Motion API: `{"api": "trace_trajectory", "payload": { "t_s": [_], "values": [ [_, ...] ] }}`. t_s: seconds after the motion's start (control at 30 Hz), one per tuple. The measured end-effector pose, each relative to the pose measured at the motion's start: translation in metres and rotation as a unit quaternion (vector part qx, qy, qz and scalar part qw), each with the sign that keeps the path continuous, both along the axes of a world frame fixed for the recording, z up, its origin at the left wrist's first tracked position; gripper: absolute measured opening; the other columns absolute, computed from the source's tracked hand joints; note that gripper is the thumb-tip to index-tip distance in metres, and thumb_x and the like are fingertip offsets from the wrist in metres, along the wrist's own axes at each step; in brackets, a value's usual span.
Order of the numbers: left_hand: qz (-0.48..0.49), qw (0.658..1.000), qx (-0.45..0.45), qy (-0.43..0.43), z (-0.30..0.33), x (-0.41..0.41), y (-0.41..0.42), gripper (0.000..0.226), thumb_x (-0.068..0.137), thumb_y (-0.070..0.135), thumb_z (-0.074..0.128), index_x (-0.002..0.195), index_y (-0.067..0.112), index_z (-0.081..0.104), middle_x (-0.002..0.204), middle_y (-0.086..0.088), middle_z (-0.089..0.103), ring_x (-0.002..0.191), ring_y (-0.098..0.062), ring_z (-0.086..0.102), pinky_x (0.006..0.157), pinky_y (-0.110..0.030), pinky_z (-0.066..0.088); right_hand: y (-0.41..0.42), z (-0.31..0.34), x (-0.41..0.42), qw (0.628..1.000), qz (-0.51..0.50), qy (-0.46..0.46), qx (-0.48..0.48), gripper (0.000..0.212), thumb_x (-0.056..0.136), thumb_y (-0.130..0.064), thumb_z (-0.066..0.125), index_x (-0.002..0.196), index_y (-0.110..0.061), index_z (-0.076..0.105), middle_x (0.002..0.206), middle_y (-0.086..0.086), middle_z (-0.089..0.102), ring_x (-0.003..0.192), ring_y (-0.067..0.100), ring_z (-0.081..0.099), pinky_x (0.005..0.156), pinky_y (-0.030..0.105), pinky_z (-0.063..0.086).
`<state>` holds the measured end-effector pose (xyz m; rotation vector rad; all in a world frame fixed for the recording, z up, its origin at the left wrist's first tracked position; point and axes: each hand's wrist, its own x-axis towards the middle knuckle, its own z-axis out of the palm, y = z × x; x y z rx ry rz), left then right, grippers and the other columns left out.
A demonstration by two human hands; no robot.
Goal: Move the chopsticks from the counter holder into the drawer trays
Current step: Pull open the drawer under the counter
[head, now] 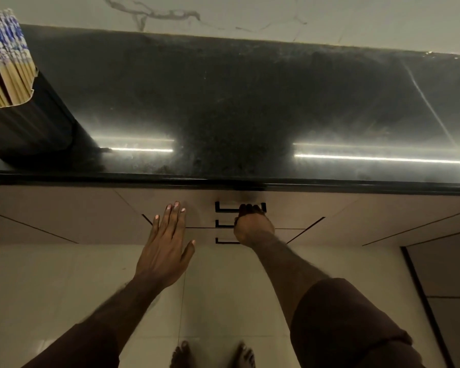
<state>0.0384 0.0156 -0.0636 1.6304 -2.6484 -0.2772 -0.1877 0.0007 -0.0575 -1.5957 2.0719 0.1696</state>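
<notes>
The top drawer handle (230,208) is being gripped by the right hand (252,227), whose fingers (247,208) are curled over the black bar just below the edge of the dark surface (250,102). The drawer (197,208) is being kept shut for now, its front lying flush with the neighbouring cabinet panels. Two more black handles (223,224) are being seen stacked below the first, partly hidden by the right wrist.

The left hand (168,248) is being held open, with fingers straight and close together and the thumb spread out to the side. It is being held in front of the drawer front, left of the handles; whether the fingertips are touching the panel cannot be told.

The chopsticks (6,65) are being kept in the counter holder (32,123), a dark upright container standing at the far left of the surface, well apart from both hands. Their pale wooden shafts and blue-and-white patterned ends are being seen bunched together above the holder's rim.

Two bright strips of light are being reflected in the polished surface. A pale marbled wall (223,14) is being seen behind it, and light floor tiles (223,301) are being seen beneath the arms, where bare feet (213,354) are being shown at the lower edge.
</notes>
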Motion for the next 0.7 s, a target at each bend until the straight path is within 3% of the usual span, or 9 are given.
{"api": "trace_trajectory", "payload": {
  "t_s": [0.13,0.27,0.43,0.57,0.7],
  "values": [
    [-0.02,1.0,0.005,-0.012,0.0,0.002,0.011,0.077,0.092,0.054,0.011,0.151,0.009,-0.01,0.161,-0.01,-0.014,0.148,-0.024,-0.014,0.119,-0.041,-0.006,0.017,-0.005,0.004,1.0,0.005,0.014,-0.025,0.042,0.099,-0.016,0.048,0.14,-0.007,0.041,0.135,0.015,0.052,0.125,0.028,0.048,0.107,0.04,0.043],
    [-0.038,0.999,-0.01,-0.009,-0.002,0.008,0.029,0.077,0.094,0.051,0.022,0.152,0.005,0.001,0.161,-0.014,-0.005,0.15,-0.028,-0.002,0.12,-0.04,-0.006,0.024,-0.007,0.009,0.999,-0.004,0.018,-0.038,0.036,0.099,-0.015,0.051,0.134,-0.007,0.048,0.127,0.015,0.058,0.118,0.028,0.054,0.102,0.039,0.048],
    [-0.044,0.998,-0.035,0.001,-0.004,0.023,0.038,0.078,0.094,0.051,0.026,0.152,0.004,0.004,0.161,-0.017,0.004,0.149,-0.031,0.006,0.118,-0.04,-0.006,0.053,-0.009,0.024,0.998,-0.057,0.022,-0.031,0.024,0.098,-0.016,0.054,0.12,-0.009,0.057,0.108,0.012,0.064,0.094,0.022,0.062,0.082,0.034,0.057],
    [-0.1,0.993,-0.055,0.004,-0.002,0.035,0.048,0.073,0.099,0.051,0.012,0.152,0.001,0.005,0.161,-0.02,0.006,0.149,-0.03,0.004,0.12,-0.042,-0.003,0.098,-0.016,0.038,0.996,-0.079,0.024,-0.045,0.029,0.097,-0.019,0.058,0.125,-0.012,0.057,0.116,0.012,0.063,0.1,0.022,0.062,0.082,0.032,0.055],
    [-0.174,0.982,-0.071,0.02,-0.005,0.048,0.081,0.07,0.1,0.046,0.017,0.152,0.0,0.012,0.161,-0.02,0.01,0.149,-0.031,0.008,0.122,-0.043,-0.001,0.13,-0.018,0.049,0.993,-0.097,0.031,-0.062,0.026,0.098,-0.021,0.056,0.122,-0.012,0.059,0.115,0.011,0.065,0.1,0.022,0.063,0.078,0.031,0.054]
  ]
}}
